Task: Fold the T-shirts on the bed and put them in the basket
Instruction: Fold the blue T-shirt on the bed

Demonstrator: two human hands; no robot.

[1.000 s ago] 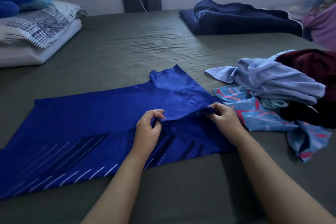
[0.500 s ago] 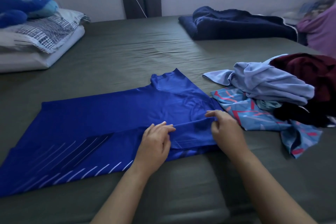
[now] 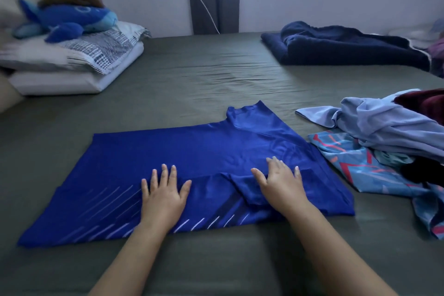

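Both the left hand (image 3: 161, 196) and right hand (image 3: 280, 185), pinching a second ago, now press spread fingers flat on the shiny royal-blue T-shirt (image 3: 192, 151) near the bed's front edge, setting the sleeve fold.

— What's under your palms?

— My left hand (image 3: 161, 197) and right hand (image 3: 280, 184) lie flat, fingers spread, on the blue T-shirt (image 3: 192, 151) spread across the bed (image 3: 192, 74).

— And to the right?

— A heap of unfolded shirts (image 3: 384, 132), just beside it.
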